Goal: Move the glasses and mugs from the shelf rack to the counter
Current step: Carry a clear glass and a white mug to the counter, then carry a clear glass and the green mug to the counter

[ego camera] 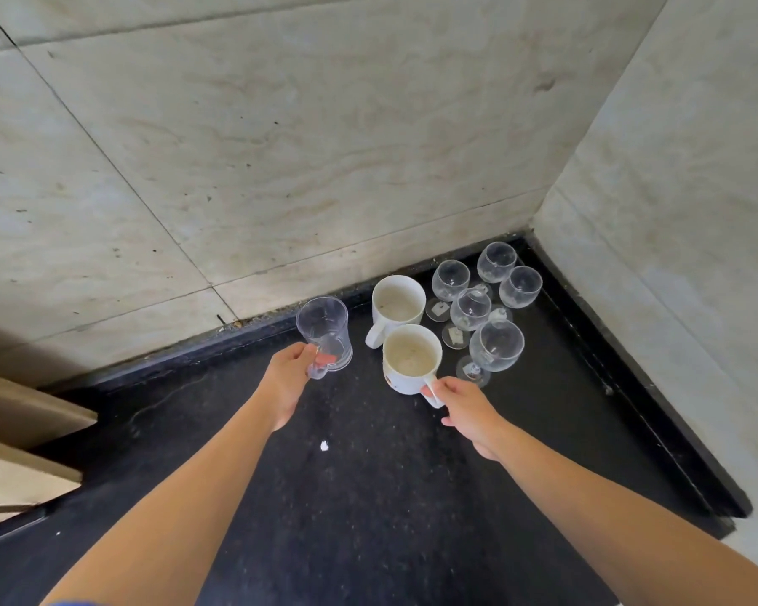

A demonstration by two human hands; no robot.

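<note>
1. Left hand (287,378) has its fingers curled around the handle of a clear glass mug (324,332), which sits upright near the back edge of the black counter (368,496). Can't tell if the base is touching down or just above it.
2. Right hand (469,413) is pinching the handle of a white mug (412,358), upright, right in front of a second white mug (398,306) that stands on the counter by the wall.
3. Five stemmed glasses (495,345) are bunched in the back right corner, just beside the mugs, all upright.
4. Both white mugs look stained inside.
5. There's a small white speck (324,446) on the counter between the forearms, and pale tiled walls (281,146) meet at the corner.
</note>
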